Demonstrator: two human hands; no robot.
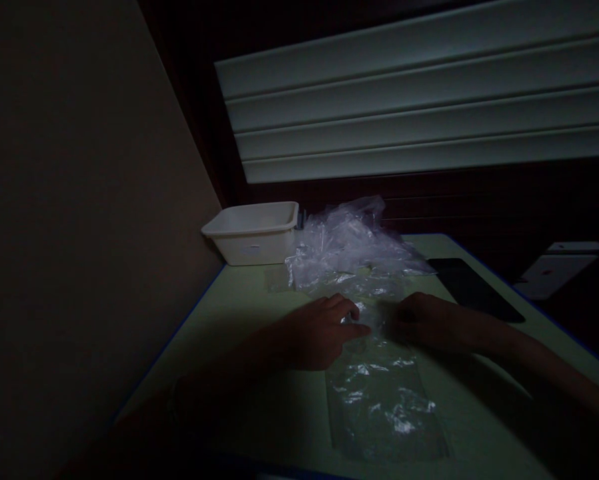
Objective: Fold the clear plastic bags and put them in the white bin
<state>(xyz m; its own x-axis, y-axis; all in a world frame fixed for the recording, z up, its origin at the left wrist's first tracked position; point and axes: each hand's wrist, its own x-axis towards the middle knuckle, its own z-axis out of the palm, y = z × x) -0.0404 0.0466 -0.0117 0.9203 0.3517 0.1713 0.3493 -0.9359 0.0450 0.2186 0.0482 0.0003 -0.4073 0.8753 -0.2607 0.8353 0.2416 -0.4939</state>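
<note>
A clear plastic bag [384,407] lies flat on the pale green table [239,313], its far end between my two hands. My left hand [319,330] rests on the bag's upper left edge, fingers curled and pinched on the plastic. My right hand [419,319] lies on the bag's upper right, fingers bent in a grip on the film; the light is dim, so the fingertips are hard to see. Just behind both hands sits a heap of crumpled clear plastic bags [352,243].
A white plastic tub [252,233] stands at the table's far left corner by the wall. A dark flat pad [472,287] lies at the right. The table has a blue edge. Blinds [419,100] hang behind. A white object [554,273] sits off the table's right side.
</note>
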